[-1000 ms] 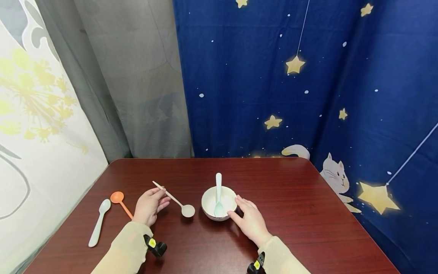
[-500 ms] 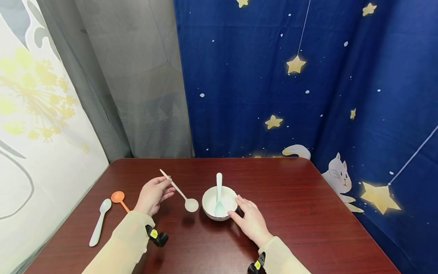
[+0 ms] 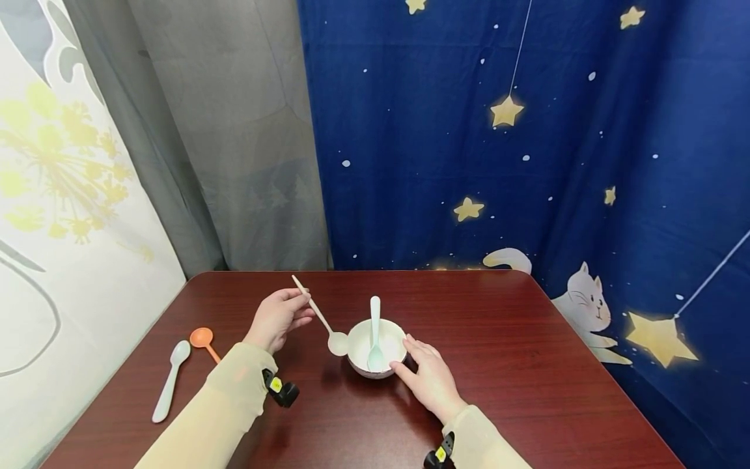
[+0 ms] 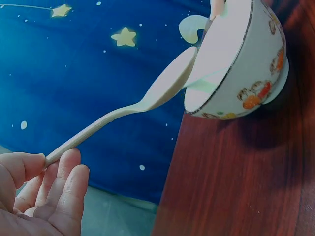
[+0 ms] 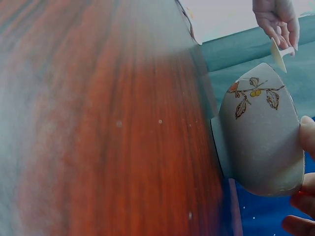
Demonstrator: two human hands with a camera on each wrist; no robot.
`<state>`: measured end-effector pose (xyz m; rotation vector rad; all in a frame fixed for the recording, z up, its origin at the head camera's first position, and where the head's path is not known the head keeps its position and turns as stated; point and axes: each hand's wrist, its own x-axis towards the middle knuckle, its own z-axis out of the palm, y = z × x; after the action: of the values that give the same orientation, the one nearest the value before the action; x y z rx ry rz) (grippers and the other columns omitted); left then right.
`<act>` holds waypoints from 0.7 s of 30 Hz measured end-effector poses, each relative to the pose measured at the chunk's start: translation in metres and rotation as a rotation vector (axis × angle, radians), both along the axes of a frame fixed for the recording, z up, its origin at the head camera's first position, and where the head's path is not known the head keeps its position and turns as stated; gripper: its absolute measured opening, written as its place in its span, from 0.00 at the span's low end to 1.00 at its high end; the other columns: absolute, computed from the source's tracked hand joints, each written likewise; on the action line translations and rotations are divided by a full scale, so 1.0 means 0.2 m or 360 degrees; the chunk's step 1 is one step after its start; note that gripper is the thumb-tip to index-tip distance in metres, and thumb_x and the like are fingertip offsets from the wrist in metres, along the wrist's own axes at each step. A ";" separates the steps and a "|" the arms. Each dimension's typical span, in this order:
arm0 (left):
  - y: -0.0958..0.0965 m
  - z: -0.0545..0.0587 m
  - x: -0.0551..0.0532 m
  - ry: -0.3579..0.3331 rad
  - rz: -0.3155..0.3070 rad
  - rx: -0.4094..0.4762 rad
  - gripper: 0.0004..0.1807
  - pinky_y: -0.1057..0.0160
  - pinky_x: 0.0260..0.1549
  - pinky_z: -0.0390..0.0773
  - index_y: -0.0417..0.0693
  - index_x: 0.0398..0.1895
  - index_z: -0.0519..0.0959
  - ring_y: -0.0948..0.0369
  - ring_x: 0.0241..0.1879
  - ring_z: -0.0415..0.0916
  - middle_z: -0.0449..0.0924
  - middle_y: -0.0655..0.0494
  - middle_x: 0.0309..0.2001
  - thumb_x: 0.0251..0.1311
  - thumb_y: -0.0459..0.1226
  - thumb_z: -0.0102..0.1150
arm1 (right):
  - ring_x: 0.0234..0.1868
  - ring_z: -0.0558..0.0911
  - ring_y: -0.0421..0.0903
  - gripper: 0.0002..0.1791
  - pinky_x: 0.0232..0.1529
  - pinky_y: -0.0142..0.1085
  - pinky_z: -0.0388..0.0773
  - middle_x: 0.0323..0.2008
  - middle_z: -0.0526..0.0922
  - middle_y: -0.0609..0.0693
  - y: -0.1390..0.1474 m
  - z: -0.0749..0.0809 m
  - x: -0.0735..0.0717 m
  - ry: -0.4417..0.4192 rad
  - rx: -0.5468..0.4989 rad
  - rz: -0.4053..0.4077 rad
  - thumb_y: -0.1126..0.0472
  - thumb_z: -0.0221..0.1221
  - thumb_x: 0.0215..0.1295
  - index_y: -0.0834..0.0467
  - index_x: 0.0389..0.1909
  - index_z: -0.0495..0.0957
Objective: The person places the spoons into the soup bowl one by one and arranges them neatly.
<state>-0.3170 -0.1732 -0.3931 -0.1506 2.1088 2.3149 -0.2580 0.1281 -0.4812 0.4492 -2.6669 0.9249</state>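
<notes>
My left hand (image 3: 281, 316) pinches the thin end of a cream-coloured spoon (image 3: 316, 309) between thumb and fingers. The spoon slants down to the right, its round head raised above the table and overlapping the left rim of a white bowl (image 3: 359, 345). In the left wrist view, the spoon head (image 4: 170, 81) is right at the rim. A pale mint spoon (image 3: 375, 326) leans inside the bowl, handle up over the far rim. My right hand (image 3: 430, 378) holds the bowl's right rim with thumb and fingers. Leaf and fruit drawings decorate the bowl's outer wall (image 5: 261, 132).
On the left of the dark red wooden table (image 3: 527, 365) lie a white spoon (image 3: 172, 381) and an orange spoon (image 3: 202, 339), the latter's handle partly hidden by my left sleeve (image 3: 225, 397). Curtains (image 3: 422, 130) hang behind the table.
My left hand has carried the cream spoon right and away from me, from left of the bowl to its rim. My right hand and the bowl have stayed in place.
</notes>
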 end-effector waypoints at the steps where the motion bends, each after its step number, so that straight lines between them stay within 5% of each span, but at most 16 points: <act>1: 0.01 0.00 -0.01 0.0006 -0.0007 -0.0002 0.18 0.65 0.32 0.83 0.32 0.57 0.70 0.64 0.26 0.81 0.81 0.57 0.32 0.66 0.32 0.55 | 0.64 0.69 0.59 0.35 0.63 0.50 0.65 0.63 0.73 0.56 0.00 0.00 0.00 -0.0001 -0.0003 0.0000 0.41 0.59 0.63 0.63 0.61 0.73; 12: 0.12 0.05 -0.06 0.0019 -0.0085 -0.0142 0.17 0.64 0.31 0.83 0.34 0.53 0.74 0.62 0.27 0.81 0.82 0.43 0.39 0.64 0.33 0.58 | 0.64 0.69 0.59 0.35 0.63 0.50 0.65 0.63 0.73 0.55 0.00 0.00 0.00 0.0002 0.0008 -0.0001 0.41 0.59 0.63 0.63 0.62 0.73; 21: 0.22 0.04 -0.11 0.0008 -0.0159 -0.0195 0.15 0.63 0.31 0.83 0.33 0.52 0.74 0.60 0.28 0.82 0.81 0.47 0.34 0.64 0.31 0.57 | 0.63 0.70 0.59 0.35 0.63 0.49 0.65 0.63 0.73 0.56 0.00 -0.01 0.00 0.0022 0.0020 -0.0007 0.41 0.59 0.63 0.63 0.61 0.73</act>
<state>-0.3381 -0.1291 -0.3858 -0.0387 2.2067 2.1353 -0.2581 0.1278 -0.4840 0.4506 -2.6616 0.9006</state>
